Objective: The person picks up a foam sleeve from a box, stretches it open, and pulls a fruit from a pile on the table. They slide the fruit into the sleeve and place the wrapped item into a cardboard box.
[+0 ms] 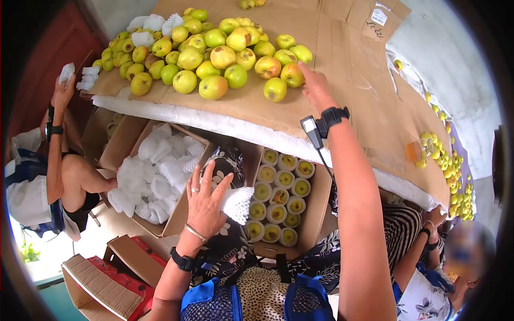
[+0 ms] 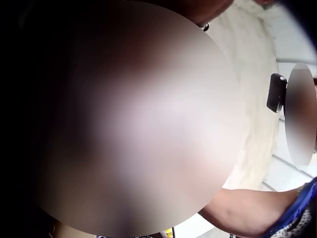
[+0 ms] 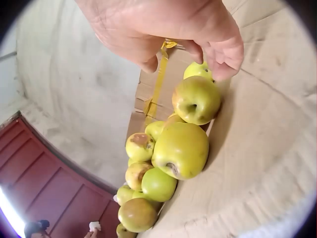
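My right hand [image 1: 317, 88] reaches over the cardboard-topped table to the right end of a heap of apples. Its fingertips are right at a yellow-red apple [image 1: 292, 75]; in the right wrist view the thumb stands apart from the fingers, over a yellow-green apple [image 3: 197, 100]. Lower down, my left hand [image 1: 206, 209], back up and fingers spread, has a white foam net sleeve [image 1: 237, 205] at its thumb side; the thumb is hidden, and the sleeve appears held there. The left wrist view is mostly blurred out.
Below the table edge stand a box of foam nets [image 1: 155, 176] and a carton of apples in cups [image 1: 316, 214]. Red boxes [image 1: 115, 278] lie at lower left. A person at left holds a foam net [image 1: 66, 73]; another person [image 1: 428, 278] sits at right. More apples [image 1: 455, 182] lie far right.
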Demonstrator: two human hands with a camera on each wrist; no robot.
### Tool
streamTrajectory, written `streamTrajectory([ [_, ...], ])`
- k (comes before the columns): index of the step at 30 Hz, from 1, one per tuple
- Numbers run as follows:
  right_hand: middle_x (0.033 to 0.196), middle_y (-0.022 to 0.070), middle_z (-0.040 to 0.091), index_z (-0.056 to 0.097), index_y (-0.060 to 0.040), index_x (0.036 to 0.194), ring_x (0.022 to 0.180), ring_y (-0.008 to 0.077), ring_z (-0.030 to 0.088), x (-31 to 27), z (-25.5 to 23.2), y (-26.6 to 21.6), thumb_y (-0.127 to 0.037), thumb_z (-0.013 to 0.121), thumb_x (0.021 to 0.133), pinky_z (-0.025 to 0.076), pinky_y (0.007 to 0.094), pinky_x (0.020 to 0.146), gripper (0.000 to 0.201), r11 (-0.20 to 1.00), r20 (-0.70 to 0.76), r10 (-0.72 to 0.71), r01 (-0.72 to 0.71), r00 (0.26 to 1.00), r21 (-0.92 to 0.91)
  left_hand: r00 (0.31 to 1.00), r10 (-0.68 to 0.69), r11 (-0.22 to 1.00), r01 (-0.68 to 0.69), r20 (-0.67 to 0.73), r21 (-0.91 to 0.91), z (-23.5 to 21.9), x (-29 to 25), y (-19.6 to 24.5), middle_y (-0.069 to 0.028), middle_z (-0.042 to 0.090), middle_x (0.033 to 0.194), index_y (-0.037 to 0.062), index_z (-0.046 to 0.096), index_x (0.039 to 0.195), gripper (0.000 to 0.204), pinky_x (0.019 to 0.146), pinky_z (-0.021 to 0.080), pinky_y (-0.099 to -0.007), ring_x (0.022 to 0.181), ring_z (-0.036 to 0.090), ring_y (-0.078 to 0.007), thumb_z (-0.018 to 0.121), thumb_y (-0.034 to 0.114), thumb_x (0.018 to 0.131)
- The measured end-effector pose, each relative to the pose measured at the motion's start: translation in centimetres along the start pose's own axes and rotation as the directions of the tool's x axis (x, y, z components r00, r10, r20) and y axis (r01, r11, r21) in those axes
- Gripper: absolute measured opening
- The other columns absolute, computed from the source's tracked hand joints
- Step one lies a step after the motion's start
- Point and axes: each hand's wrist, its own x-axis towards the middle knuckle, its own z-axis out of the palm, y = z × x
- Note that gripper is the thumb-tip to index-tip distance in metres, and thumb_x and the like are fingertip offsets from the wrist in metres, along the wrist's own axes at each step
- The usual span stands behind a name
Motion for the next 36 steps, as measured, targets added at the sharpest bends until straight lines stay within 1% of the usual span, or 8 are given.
streamTrajectory([
  [9, 0.105, 0.0146, 0.056, 0.045, 0.0068, 0.115, 0.091, 0.0220, 0.056, -3.0, -1.3, -0.4, -0.035, 0.075, 0.064, 0.045, 0.0317, 0.078, 0.073, 0.982, 0.234, -0.092, 0.128, 0.968, -0.141, 0.997, -0.035, 0.995, 0.028, -0.067, -0.099, 0.6, 0.2, -1.0, -0.0163, 0.024, 0.141, 0.0169, 0.050, 0.122, 0.067, 0.101, 0.022, -0.0540, 0.129, 0.020, -0.0426, 0.051, -0.003, 0.057],
  [17, 0.111, 0.0188, 0.050, 0.037, -0.0012, 0.124, 0.102, 0.0311, 0.051, -14.8, -6.1, 4.9, -0.012, 0.075, 0.060, 0.043, 0.0369, 0.088, 0.076, 0.664, -0.010, -0.716, 0.678, 0.698, -0.315, 0.980, 0.077, 0.987, -0.101, -0.182, -0.124, 0.9, -0.1, 0.1, -0.0224, 0.029, 0.136, 0.0037, 0.040, 0.120, 0.059, 0.102, 0.028, -0.0434, 0.125, 0.030, -0.0390, 0.052, -0.005, 0.063],
  [22, 0.116, 0.0193, 0.045, 0.038, -0.0020, 0.123, 0.106, 0.0352, 0.047, -21.7, -9.0, 4.0, -0.010, 0.074, 0.060, 0.042, 0.0391, 0.089, 0.073, 0.489, 0.002, -0.828, 0.724, 0.561, -0.487, 0.916, -0.248, 0.617, -0.101, -0.315, -0.780, 3.5, -0.5, 0.4, -0.0191, 0.051, 0.120, -0.0013, 0.043, 0.113, 0.044, 0.094, 0.035, -0.0375, 0.111, 0.049, -0.0304, 0.061, 0.007, 0.074],
  [24, 0.114, 0.0186, 0.047, 0.041, -0.0019, 0.121, 0.104, 0.0339, 0.049, -23.6, -9.8, 3.9, -0.010, 0.074, 0.060, 0.043, 0.0380, 0.088, 0.071, 0.468, -0.005, -0.841, 0.724, 0.541, -0.507, 0.879, -0.001, 0.834, -0.262, -0.477, -0.485, 2.0, -1.1, 1.5, -0.0181, 0.057, 0.111, -0.0024, 0.054, 0.103, 0.028, 0.090, 0.039, -0.0342, 0.104, 0.053, -0.0248, 0.057, 0.001, 0.075],
  [27, 0.113, 0.0157, 0.051, 0.044, -0.0034, 0.120, 0.103, 0.0308, 0.052, -25.7, -10.3, 4.5, -0.010, 0.070, 0.068, 0.045, 0.0381, 0.085, 0.058, 0.674, -0.056, -0.732, 0.711, 0.679, -0.202, 0.931, -0.232, 0.480, -0.143, -0.283, -0.865, 2.1, -2.4, 5.7, -0.0088, 0.060, 0.103, -0.0008, 0.060, 0.098, 0.020, 0.081, 0.044, -0.0273, 0.092, 0.056, -0.0156, 0.055, -0.001, 0.079],
  [30, 0.114, 0.0135, 0.053, 0.046, -0.0047, 0.120, 0.103, 0.0278, 0.053, -27.3, -10.3, 6.7, -0.016, 0.062, 0.078, 0.046, 0.0393, 0.083, 0.046, 0.638, 0.169, -0.333, 0.090, 0.927, 0.764, 0.987, -0.151, 0.228, 0.088, 0.054, -0.970, 2.7, -2.9, 6.6, -0.0034, 0.060, 0.098, -0.0019, 0.056, 0.104, 0.024, 0.077, 0.045, -0.0249, 0.088, 0.056, -0.0105, 0.055, 0.000, 0.080],
  [32, 0.117, 0.0154, 0.054, 0.046, -0.0037, 0.120, 0.104, 0.0278, 0.055, -28.1, -9.9, 8.5, -0.037, 0.054, 0.084, 0.047, 0.0406, 0.085, 0.050, 0.323, 0.379, -0.284, -0.284, 0.881, 0.903, 0.964, -0.111, 0.106, 0.255, 0.243, -0.961, 4.1, -3.3, 6.9, -0.0019, 0.059, 0.099, -0.0006, 0.053, 0.109, 0.028, 0.076, 0.045, -0.0243, 0.086, 0.056, -0.0088, 0.056, 0.001, 0.082],
  [36, 0.117, 0.0177, 0.053, 0.045, -0.0035, 0.121, 0.099, 0.0268, 0.057, -29.7, -9.0, 11.6, -0.045, 0.054, 0.082, 0.046, 0.0401, 0.085, 0.058, 0.021, 0.436, -0.203, -0.441, 0.877, 0.897, 0.942, -0.056, 0.136, 0.336, 0.332, -0.932, 7.2, -4.3, 6.5, -0.0038, 0.056, 0.107, 0.0006, 0.046, 0.116, 0.040, 0.083, 0.043, -0.0264, 0.095, 0.053, -0.0108, 0.059, -0.002, 0.079],
])
